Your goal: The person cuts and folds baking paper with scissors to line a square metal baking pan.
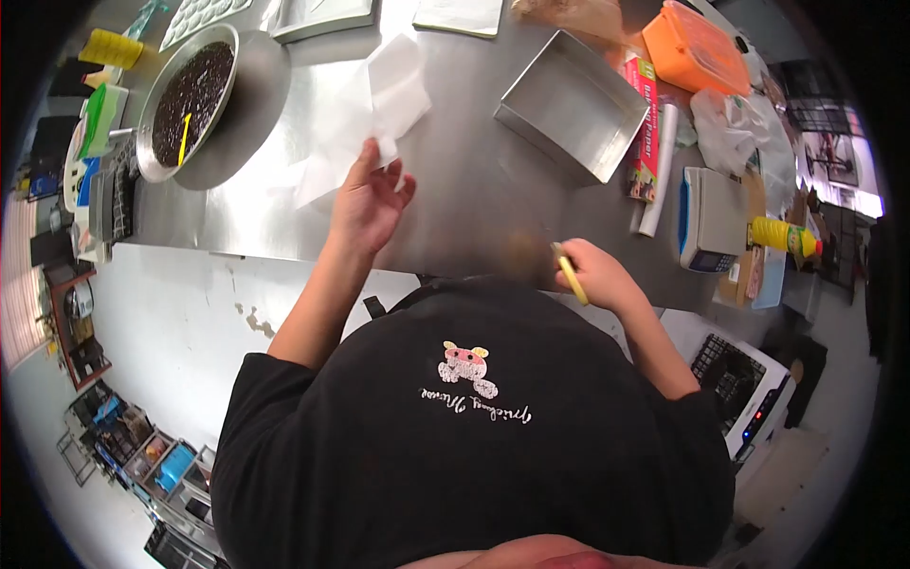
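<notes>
My left hand [373, 201] is raised over the steel table, its thumb and a finger pinching a piece of thin white baking paper [396, 93]. The paper is creased and spreads away from the hand, partly blending into the glare on the metal. Near the table's front edge, my right hand [599, 275] is closed around a yellow-handled tool [572, 278]. Its working end is hard to make out. A rectangular metal baking tin [569, 114] stands beyond the right hand, apart from both hands.
A large bowl of dark mixture [194, 102] with a yellow utensil [184, 140] stands at left. To the right lie a baking paper box [646, 133], a white roll [659, 171], an orange container [697, 49], a scale [713, 220] and a yellow bottle [783, 235].
</notes>
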Available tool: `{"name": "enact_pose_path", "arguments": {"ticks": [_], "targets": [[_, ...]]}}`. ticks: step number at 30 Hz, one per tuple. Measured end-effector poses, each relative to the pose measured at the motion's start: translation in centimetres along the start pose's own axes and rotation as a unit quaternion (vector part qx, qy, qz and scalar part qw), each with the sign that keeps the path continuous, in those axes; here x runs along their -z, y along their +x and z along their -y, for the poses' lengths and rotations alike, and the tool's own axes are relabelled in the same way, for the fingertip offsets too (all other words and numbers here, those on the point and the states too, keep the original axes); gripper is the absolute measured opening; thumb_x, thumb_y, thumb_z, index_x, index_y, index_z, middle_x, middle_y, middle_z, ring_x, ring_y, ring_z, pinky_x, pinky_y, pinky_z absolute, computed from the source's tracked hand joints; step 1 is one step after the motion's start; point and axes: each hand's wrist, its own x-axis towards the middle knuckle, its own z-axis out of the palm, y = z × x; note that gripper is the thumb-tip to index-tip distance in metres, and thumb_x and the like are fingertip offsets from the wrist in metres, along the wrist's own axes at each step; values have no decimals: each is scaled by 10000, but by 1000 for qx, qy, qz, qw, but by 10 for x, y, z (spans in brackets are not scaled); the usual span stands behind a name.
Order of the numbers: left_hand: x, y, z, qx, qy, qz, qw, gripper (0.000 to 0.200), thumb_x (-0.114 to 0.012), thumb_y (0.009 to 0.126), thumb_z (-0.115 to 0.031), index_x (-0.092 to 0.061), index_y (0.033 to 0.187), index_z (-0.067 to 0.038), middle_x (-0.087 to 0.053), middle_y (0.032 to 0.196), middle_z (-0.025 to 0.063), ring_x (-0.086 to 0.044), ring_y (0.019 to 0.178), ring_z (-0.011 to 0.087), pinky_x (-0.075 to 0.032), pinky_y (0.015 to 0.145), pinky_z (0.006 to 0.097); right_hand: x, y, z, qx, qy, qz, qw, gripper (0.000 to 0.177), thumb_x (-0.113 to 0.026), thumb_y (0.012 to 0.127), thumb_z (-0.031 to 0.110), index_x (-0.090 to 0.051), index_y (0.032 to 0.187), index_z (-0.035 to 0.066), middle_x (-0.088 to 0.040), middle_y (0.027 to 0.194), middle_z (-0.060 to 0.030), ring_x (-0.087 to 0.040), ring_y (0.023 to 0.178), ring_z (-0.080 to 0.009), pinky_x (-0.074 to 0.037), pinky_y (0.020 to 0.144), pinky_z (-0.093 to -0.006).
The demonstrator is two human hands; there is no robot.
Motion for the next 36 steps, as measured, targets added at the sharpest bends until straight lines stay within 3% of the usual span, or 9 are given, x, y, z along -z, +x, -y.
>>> {"name": "enact_pose_path", "arguments": {"ticks": [6, 15, 18, 20, 21, 26, 28, 32, 36], "targets": [[37, 2, 14, 8, 139, -82, 987, 153, -620, 876, -316, -603, 944, -181, -589, 873, -51, -512, 823, 100, -418, 768, 311, -50, -39, -123, -257, -109, -199, 939, 481, -616, 764, 284, -510, 1144, 10, -495, 1151, -186, -506, 1077, -363, -426, 908, -427], [105, -36, 88, 185, 304, -134, 925, 399, -569, 897, -405, -593, 1063, -43, -594, 908, 40, -548, 850, 173, -431, 780, 323, -40, -43, -126, -242, -45, -249, 937, 648, -632, 720, 216, -349, 1280, 53, -412, 1252, -215, -422, 1178, -386, -370, 991, -429], [97, -49, 82, 263, 432, -139, 851, 454, -569, 877, -474, -631, 988, -38, -606, 865, 33, -563, 797, 153, -454, 712, 322, -19, -27, -116, -109, -48, -321, 939, 669, -626, 700, 192, -343, 1294, 75, -400, 1254, -208, -373, 1209, -388, -321, 1025, -439], [73, -64, 70, 253, 706, -70, 657, 487, -562, 859, -516, -662, 896, -41, -624, 801, 44, -586, 762, 164, -468, 659, 327, -3, -9, -113, -37, -62, -359, 930, 681, -623, 689, 181, -340, 1302, 89, -397, 1251, -203, -346, 1224, -387, -291, 1044, -448], [68, -69, 69, 132, 815, -65, 561, 455, -590, 840, -489, -673, 833, -42, -642, 758, 68, -612, 771, 218, -480, 684, 349, 6, 1, -112, 9, -107, -378, 920, 677, -627, 682, 178, -355, 1298, 106, -400, 1248, -192, -337, 1230, -380, -271, 1054, -449], [68, -6, 84, -321, 830, -62, 452, 583, -704, 714, -475, -607, 1081, -32, -599, 1066, 167, -563, 1004, 309, -450, 861, 401, 38, 52, -114, 146, -136, -364, 910, 623, -635, 675, 180, -423, 1260, 153, -423, 1243, -141, -338, 1238, -323, -224, 1079, -466], [51, 23, 104, -284, 857, -151, 402, 810, -740, 679, -465, -433, 1293, -35, -484, 1232, 189, -494, 1103, 337, -422, 917, 405, 38, 63, -108, 128, -183, -349, 910, 589, -633, 679, 188, -454, 1240, 168, -462, 1210, -100, -362, 1225, -284, -208, 1076, -508], [10, 40, 118, -131, 885, -207, 397, 1038, -781, 624, -469, -238, 1408, -58, -429, 1276, 193, -460, 1149, 356, -423, 932, 419, 40, 78, -110, 103, -189, -318, 923, 515, -602, 707, 184, -494, 1210, 163, -515, 1151, -71, -395, 1200, -262, -202, 1059, -564], [34, 71, 113, -95, 836, -203, 501, 1005, -798, 618, -351, -244, 1406, -62, -445, 1289, 203, -511, 1125, 355, -464, 882, 438, 32, 98, -123, 150, -169, -324, 919, 395, -534, 757, 141, -562, 1151, 146, -560, 1123, -60, -434, 1168, -257, -261, 1024, -570]]}}
